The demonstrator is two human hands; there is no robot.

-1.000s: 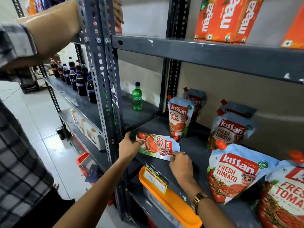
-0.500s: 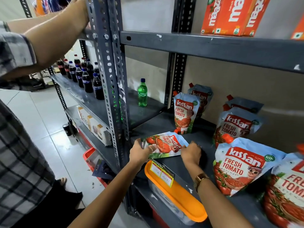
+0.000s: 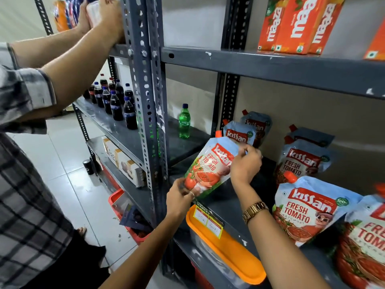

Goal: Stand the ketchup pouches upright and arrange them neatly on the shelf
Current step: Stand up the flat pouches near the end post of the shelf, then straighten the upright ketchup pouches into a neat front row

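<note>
A Kissan ketchup pouch (image 3: 210,165) is tilted up above the front left of the grey shelf (image 3: 227,203), its orange cap at the top. My left hand (image 3: 180,198) pinches its bottom corner and my right hand (image 3: 245,164) grips its upper right edge. Two pouches (image 3: 239,135) stand one behind the other at the back left. Another pair (image 3: 302,161) stands further right. Two larger-looking pouches (image 3: 308,209) lean at the front right.
Another person in a checked shirt (image 3: 25,184) stands on the left, arms raised to the upper shelf. A perforated upright post (image 3: 150,122) stands just left of the pouch. A green bottle (image 3: 184,124), dark soda bottles (image 3: 116,103), Maaza cartons (image 3: 298,26) and an orange-lidded tub (image 3: 227,247) surround.
The pouch lay flat on the shelf a second ago; both my hands have lifted and swung it up to a tilted, nearly upright pose. The view moved closer.
</note>
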